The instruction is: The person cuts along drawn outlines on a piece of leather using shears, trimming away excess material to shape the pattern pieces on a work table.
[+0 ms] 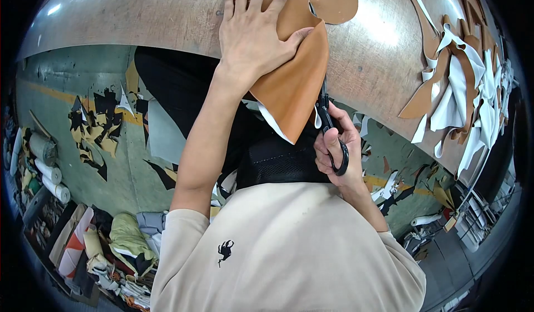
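My left hand (253, 36) lies flat with fingers spread on a tan leather sheet (303, 78), pressing it against the wooden table. The sheet's near part hangs over the table edge and shows a white underside. My right hand (339, 148) is closed around the black handles of a pair of scissors (323, 109). Their blades point up along the sheet's right edge and are partly hidden by it. A rounded tan leather piece (336, 3) rests on the table just beyond the sheet.
Tan and white leather offcuts (461, 84) are heaped at the table's right side, some hanging over its edge. Black and yellowish scraps (100, 125) litter the green floor at left. Rolls of material (50, 173) and folded fabric (130, 237) lie at lower left. The curved wooden table (139, 20) spans the top.
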Demonstrator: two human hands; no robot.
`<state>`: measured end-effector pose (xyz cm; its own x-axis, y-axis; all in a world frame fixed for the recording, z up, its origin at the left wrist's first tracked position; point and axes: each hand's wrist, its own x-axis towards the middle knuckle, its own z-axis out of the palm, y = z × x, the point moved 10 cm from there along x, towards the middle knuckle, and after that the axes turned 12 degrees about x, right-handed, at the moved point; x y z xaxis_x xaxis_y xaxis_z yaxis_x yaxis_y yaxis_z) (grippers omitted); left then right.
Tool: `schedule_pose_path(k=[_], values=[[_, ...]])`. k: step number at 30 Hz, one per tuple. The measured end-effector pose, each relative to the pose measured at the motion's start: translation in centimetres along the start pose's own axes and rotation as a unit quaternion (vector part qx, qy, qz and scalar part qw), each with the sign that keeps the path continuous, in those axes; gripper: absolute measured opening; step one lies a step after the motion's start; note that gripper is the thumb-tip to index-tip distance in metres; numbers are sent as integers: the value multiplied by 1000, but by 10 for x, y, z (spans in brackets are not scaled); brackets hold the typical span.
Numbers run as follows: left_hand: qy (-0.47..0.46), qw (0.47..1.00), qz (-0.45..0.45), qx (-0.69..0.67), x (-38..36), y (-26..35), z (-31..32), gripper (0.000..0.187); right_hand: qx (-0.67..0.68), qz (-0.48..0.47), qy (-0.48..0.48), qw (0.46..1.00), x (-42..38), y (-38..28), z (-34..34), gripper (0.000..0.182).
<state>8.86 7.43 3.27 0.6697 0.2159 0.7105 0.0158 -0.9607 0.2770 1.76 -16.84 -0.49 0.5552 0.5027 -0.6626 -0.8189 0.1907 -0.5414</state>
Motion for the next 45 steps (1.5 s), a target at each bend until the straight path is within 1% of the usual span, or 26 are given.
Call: schedule_pose_path(k=[3,10,13,16,17,18,19,20,21,27,36,40,41,42,44,45], values=[[20,999,4,29,-6,-2,5,86,18,1,7,1000,0,1,0,73],[32,999,-1,17,-9,0,3,85,14,12,22,1000,3,1,1,75],[33,999,-1,34,-9,1,3,85,15,13,30,999,4,2,1,74],[38,999,0,34,0,11,-12,85,16,9,20,1000,4,1,3,73],[-140,984,-65,84,16,12,-9,85,14,3,9,1000,4,0,5,73],[-313,932,-126,131,9,5,3,85,14,3,10,1000,5,1,5,73],[-314,932,-126,131,-2,-4,19,85,7,1,10,1000,5,1,6,72],[-147,984,-69,73,-4,-3,20,85,1,0,9,1000,5,1,6,72],[25,1000,-10,12,-9,2,3,85,1,0,9,1000,5,1,5,72],[29,999,-6,20,-10,2,3,86,23,5,17,1000,5,1,1,73],[37,999,-1,21,-11,2,3,86,16,13,19,1000,9,-2,4,74],[35,999,-1,18,-7,7,-7,85,-6,-3,0,1000,8,-5,4,73],[-102,988,-34,111,-2,8,-2,84,-9,-2,-3,1000,8,-6,2,73],[-236,949,-68,199,-7,1,6,83,-12,-5,-5,1000,7,-8,0,73],[-238,952,-56,186,-8,-2,3,85,-20,13,6,1000,3,-11,-8,73],[-245,953,-42,174,-7,-4,2,88,-19,16,-5,1000,2,-15,-9,73]])
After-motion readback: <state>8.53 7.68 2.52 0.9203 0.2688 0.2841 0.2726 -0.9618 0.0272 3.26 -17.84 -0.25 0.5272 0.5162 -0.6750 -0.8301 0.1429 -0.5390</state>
